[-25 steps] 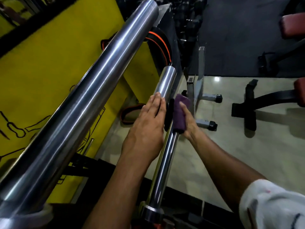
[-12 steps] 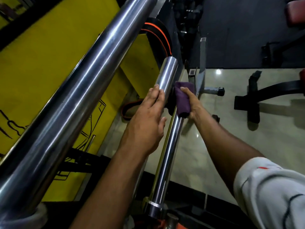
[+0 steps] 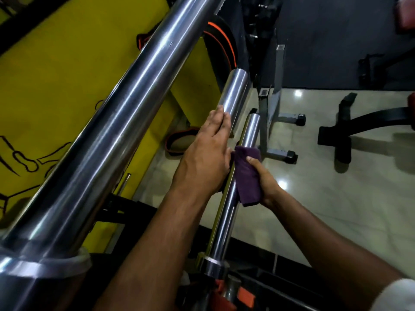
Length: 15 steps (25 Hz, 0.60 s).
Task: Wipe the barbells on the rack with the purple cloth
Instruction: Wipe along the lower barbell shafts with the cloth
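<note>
The right hand (image 3: 261,176) grips the purple cloth (image 3: 246,176) wrapped against the slim barbell (image 3: 224,223), midway along its sleeve. The left hand (image 3: 205,158), fingers straight, steadies the neighbouring bar (image 3: 234,95). Recommended: full wrap, firm end-to-end strokes.

Both forearms are bare from wrist to elbow. On the right arm, a short white fabric sleeve (image 3: 395,295) shows beyond the bare forearm. No rings, watch or gloves show on either hand.
</note>
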Tool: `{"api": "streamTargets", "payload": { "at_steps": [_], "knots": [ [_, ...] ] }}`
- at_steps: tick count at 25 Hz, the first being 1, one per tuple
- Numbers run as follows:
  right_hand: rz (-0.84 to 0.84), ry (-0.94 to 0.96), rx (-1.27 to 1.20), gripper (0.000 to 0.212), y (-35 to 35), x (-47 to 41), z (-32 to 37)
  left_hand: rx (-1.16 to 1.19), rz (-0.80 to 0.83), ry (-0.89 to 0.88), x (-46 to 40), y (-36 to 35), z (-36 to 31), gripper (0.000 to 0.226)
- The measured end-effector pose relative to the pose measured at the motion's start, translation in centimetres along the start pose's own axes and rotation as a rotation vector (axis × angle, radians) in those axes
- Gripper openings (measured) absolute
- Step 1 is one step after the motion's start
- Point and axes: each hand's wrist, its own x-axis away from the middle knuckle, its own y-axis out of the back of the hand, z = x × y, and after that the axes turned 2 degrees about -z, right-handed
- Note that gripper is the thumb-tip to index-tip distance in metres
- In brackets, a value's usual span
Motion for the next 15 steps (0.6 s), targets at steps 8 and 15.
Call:
{"api": "streamTargets", "payload": {
  "at_steps": [8,15],
  "knots": [
    [0.009,0.024,-0.242,0.047,-4.5,1.2,-0.2,0.001,0.000,0.009,0.0,0.5,-0.4,0.073],
    [0.006,-0.129,-0.195,0.073,-3.8,6.5,-10.9,-0.057,-0.028,0.011,0.0,0.3,-0.4,0.071]
  ]
}}
